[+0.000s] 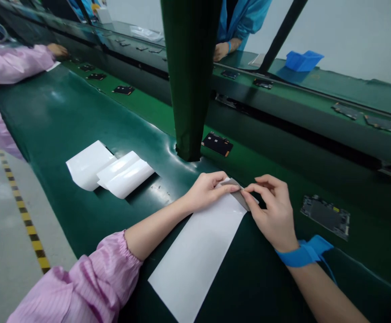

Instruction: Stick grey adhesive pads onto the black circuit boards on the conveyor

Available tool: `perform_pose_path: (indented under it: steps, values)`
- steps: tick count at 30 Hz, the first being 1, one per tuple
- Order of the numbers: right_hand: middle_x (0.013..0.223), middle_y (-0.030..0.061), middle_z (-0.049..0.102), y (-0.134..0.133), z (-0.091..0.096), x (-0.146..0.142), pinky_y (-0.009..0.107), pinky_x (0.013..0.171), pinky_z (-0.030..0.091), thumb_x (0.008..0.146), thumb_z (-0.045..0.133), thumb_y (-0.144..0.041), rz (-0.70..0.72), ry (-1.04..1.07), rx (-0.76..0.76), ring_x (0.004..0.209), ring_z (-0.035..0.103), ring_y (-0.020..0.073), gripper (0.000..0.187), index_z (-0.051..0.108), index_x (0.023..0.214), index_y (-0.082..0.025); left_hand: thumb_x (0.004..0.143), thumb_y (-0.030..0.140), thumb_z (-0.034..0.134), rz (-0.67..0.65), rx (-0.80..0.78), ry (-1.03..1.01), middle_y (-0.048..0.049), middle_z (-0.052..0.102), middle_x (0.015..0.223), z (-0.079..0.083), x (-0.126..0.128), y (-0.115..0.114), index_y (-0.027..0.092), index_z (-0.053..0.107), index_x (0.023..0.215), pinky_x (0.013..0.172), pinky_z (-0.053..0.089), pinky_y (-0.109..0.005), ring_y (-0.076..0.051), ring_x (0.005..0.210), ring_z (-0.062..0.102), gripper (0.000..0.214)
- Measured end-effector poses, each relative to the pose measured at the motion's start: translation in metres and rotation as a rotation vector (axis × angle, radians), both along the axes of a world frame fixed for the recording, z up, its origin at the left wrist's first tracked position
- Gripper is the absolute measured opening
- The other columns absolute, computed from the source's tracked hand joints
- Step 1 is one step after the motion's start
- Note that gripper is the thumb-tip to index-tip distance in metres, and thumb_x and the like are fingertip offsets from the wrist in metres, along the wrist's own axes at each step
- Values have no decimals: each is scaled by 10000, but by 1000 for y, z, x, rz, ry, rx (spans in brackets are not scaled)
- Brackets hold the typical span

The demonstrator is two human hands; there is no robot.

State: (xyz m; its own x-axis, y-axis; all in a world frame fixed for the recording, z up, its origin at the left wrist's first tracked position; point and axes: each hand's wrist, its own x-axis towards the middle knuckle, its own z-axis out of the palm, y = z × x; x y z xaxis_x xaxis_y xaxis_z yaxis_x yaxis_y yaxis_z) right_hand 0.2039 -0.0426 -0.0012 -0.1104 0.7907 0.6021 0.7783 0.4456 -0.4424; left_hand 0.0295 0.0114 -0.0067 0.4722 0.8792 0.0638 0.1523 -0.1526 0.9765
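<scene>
A long white sheet (pixel 202 255), glossy like release paper, lies slanted on the green mat in front of me. Along its far end runs a thin grey strip (pixel 239 195). My left hand (pixel 208 190) holds this far end, its thumb pressing on the strip and its fingers partly hidden behind the paper. With thumb and index finger pinched, my right hand (pixel 271 208) grips the right side of the grey strip; its other fingers are curled. A blue wrist strap (pixel 305 252) is around my right wrist.
Curled white sheets (pixel 124 175) lie to the left on the mat (pixel 63 107). A green post (pixel 190 89) rises ahead. Circuit boards (pixel 326 215) and a dark board (pixel 217 143) lie on the green belt. Beyond stands a blue bin (pixel 303 60). A co-worker's pink sleeve (pixel 16 63) is at left.
</scene>
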Motion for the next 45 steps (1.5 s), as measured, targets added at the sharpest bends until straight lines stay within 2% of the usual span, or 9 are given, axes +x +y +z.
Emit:
perform_pose_path:
  steps: [6,12,16,22,28,32,37,40,45]
  values:
    - [987,70,609,45,3,20,359,671,508,844,579,-435,-89,219,-209,884,609,230,221,624,752,-239,807,460,597,4,-85,-99,24,496,656,-3,1,3,157,538,713,536,304,-220,-102,624,445,323]
    - [880,73,651,143,-15,40,439,836,489,771,630,-468,-22,110,-357,925,605,261,254,661,700,-226,812,450,596,-12,-47,-62,30,455,630,0,0,3,163,508,665,539,305,-222,-98,614,426,335]
    - [944,77,638,166,-25,44,473,920,452,766,651,-417,23,1,-398,1010,577,273,199,689,717,-227,830,424,579,-35,-43,-39,20,478,662,1,0,4,162,534,702,557,330,-224,-106,641,441,295]
    - [957,86,628,162,-19,56,413,918,446,798,652,-337,25,-109,-525,1035,562,254,161,689,715,-203,833,402,584,-42,-31,-26,27,452,649,1,0,5,161,527,690,555,318,-224,-100,623,415,286]
    - [957,86,618,155,-20,61,397,853,481,762,687,-347,-52,-126,-505,975,582,256,160,640,783,-196,824,422,586,-43,-16,-46,31,458,637,-1,0,4,161,531,682,566,317,-226,-100,612,420,302]
    - [1036,116,620,141,-16,64,402,795,499,768,654,-444,-178,-12,-517,871,621,234,368,593,997,-161,825,429,587,-46,-16,-53,25,516,679,-1,-1,3,158,554,714,574,326,-221,-105,641,459,294]
    - [1001,136,623,111,-14,64,498,887,464,560,720,-653,-172,-97,-390,1048,571,332,542,629,822,-187,804,437,614,-18,-29,-46,28,528,659,1,-2,2,150,577,710,571,335,-220,-112,640,474,303]
    - [863,109,646,100,-14,58,465,732,515,460,725,-708,-219,7,-390,865,633,316,608,590,763,-198,785,423,636,4,-40,-68,19,551,673,1,-1,1,143,598,718,571,353,-219,-127,675,501,290]
    - [566,7,635,92,12,56,314,445,445,641,638,-649,-73,234,-430,505,615,211,441,541,731,-228,748,460,659,14,-47,-96,14,565,693,-2,-1,4,147,598,710,579,381,-224,-143,711,529,321]
